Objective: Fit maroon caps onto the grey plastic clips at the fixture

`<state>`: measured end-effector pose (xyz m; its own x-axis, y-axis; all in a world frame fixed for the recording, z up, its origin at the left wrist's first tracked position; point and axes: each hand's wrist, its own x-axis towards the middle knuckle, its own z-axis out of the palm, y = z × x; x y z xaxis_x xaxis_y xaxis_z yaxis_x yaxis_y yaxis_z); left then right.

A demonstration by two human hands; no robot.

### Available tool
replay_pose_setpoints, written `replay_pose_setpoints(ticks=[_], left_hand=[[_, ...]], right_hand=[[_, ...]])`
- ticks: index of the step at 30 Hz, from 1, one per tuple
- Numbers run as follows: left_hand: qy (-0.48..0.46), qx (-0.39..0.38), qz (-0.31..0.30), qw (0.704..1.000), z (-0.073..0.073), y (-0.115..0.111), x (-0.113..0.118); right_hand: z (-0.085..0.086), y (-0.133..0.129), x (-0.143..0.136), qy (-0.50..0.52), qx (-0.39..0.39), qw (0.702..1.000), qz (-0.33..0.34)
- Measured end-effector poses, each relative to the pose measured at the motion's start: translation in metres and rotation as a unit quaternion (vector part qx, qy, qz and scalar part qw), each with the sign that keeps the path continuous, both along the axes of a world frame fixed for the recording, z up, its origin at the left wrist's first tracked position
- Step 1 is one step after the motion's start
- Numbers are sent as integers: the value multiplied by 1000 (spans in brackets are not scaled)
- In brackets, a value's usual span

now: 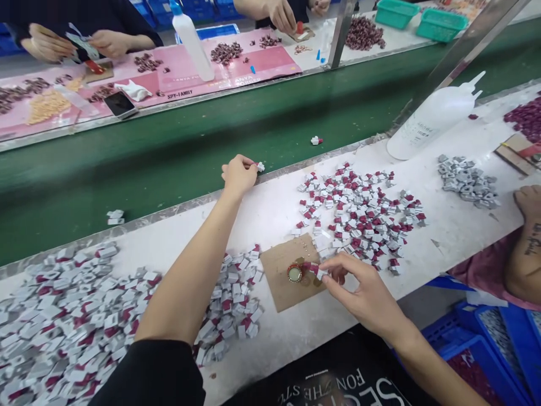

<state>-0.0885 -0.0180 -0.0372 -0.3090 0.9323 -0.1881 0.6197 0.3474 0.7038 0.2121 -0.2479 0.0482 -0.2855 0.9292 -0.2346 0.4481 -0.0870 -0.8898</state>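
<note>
The small grey-and-maroon moulded pieces point(372, 214) look like smooth, matt plastic; the flat brown square pad point(279, 282) like matt cardboard, the round crimped cap point(295, 273) on it like shiny metal. The tall white squeeze bottle point(435, 121) is smooth plastic, the long green belt point(181, 146) softly glossy

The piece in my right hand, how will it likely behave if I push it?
The piece is probably light, as the right hand holds it in just a pinch. It seems stiff: no bend shows there. Its blocky outline suggests it would slide rather than roll.
</note>
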Motion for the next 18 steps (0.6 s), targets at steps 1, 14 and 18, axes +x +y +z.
replay_pose_setpoints(ticks=[1, 14, 18], left_hand=[[12, -8, 8, 1000, 2, -1, -2], [100, 58, -139, 983, 15, -19, 54], [115, 25, -185, 976, 12, 5, 80]], right_hand=[[-1, -3, 1, -1, -1, 1000, -3], [-6, -8, -5, 42, -8, 999, -22], [-12, -6, -7, 87, -54, 990, -102]])
